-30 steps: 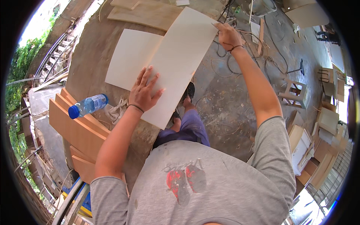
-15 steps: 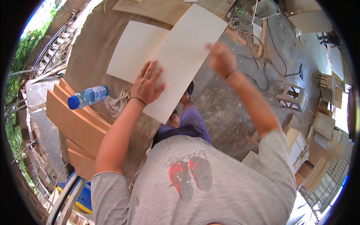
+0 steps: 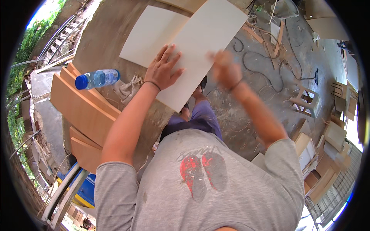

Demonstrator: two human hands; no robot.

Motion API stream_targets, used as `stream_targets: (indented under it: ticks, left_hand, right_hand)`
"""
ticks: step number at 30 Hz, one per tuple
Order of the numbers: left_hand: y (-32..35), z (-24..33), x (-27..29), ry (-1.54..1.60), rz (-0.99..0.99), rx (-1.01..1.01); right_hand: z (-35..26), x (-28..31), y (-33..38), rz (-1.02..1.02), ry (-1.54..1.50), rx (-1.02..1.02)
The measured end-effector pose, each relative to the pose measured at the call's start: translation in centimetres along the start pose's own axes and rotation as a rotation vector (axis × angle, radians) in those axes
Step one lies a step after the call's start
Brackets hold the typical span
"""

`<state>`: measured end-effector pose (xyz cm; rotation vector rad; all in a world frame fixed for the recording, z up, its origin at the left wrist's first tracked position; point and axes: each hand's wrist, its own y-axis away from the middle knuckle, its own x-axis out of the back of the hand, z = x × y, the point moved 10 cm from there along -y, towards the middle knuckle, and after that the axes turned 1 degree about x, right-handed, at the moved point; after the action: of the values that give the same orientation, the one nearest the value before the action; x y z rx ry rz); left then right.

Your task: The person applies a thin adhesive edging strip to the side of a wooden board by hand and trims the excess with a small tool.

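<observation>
The left hand's fingers are spread apart and lie flat, the thumb pressing on the long white board (image 3: 212, 34) and the other fingertips around its left edge; this left hand (image 3: 163, 71) grips nothing. The right hand (image 3: 226, 71) is blurred, over or just beside the long board's right edge; its fingers look bent, but whether they hold anything, or touch the board, I cannot tell. A thin dark band circles each wrist. The long white board lies slanted, its near corner toward the person's lap, overlapping a second white board (image 3: 154, 34) that sticks out to its left. Both rest on a stained brown worktop (image 3: 104, 38), with a plywood panel (image 3: 185, 4) at the far edge. Left of the left forearm, a crumpled cloth (image 3: 127, 90) lies near a clear plastic bottle (image 3: 102, 79) with a blue cap, which lies on its side by a group of curved wood-tone boards (image 3: 81, 104). Below the worktop's edge show purple trousers (image 3: 206, 117) and dark footwear; a grey T-shirt (image 3: 216, 161) fills the lower middle. Farther right, the concrete floor (image 3: 239, 127) carries loose black cable (image 3: 266, 86), wood strips (image 3: 279, 36) and a small stool (image 3: 306, 102), with stacked panels (image 3: 333, 136) toward the rim.
</observation>
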<state>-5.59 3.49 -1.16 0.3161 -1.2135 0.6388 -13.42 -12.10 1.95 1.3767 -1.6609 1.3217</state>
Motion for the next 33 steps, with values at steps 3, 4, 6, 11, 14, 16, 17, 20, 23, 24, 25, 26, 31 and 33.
stream_targets:
  ticks: [3,4,6,11,14,16,17,20,23,24,25,26,31,33]
  left_hand:
    - [0.2,-0.1,-0.1,-0.018,-0.009,0.004]
    - [0.2,-0.1,-0.1,-0.015,-0.005,0.004]
    - [0.4,-0.3,-0.2,-0.012,0.005,0.017]
    - [0.4,-0.5,-0.4,0.039,0.041,0.006]
    - [1.2,0.3,0.3,-0.123,0.071,-0.046]
    - [3.2,1.3,1.1,-0.056,0.035,-0.131]
    - [4.9,2.0,1.0,-0.024,-0.017,-0.171]
    - [9.6,3.5,0.9,-0.035,-0.144,-0.208]
    - [10.7,3.5,0.4,-0.024,-0.124,-0.197]
    - [10.7,3.5,0.2,-0.019,-0.092,-0.191]
    - [10.7,3.2,0.0,-0.022,-0.075,-0.176]
    - [10.7,3.1,-0.2,-0.005,-0.056,-0.180]
    - [10.7,2.6,-0.8,-0.058,-0.060,-0.189]
    - [10.7,2.6,-0.5,-0.050,-0.046,-0.183]
  right_hand:
    - [4.9,-0.8,-1.1,-0.034,0.164,-0.109]
    - [3.9,-0.4,-0.3,0.038,0.214,-0.123]
    - [-3.0,-3.4,3.1,-0.150,0.069,-0.072]
    - [-16.5,-5.7,9.2,-0.301,-0.259,0.012]
    - [-11.0,-3.0,7.3,-0.103,-0.291,-0.127]
    - [-4.6,0.5,5.9,0.178,-0.299,-0.276]
    - [-1.9,0.6,5.5,0.156,-0.284,-0.358]
    - [2.5,0.8,4.0,0.176,-0.200,-0.400]
    - [0.9,-0.5,4.6,0.222,-0.104,-0.328]
    - [-0.5,-1.3,5.0,0.224,-0.078,-0.282]
    - [-1.6,-2.3,6.0,0.204,-0.069,-0.318]
    - [-3.4,-3.2,7.3,0.179,-0.064,-0.339]
    - [-13.8,-5.7,11.7,-0.088,-0.224,-0.185]
    - [-15.3,-6.6,11.2,-0.325,-0.221,-0.077]
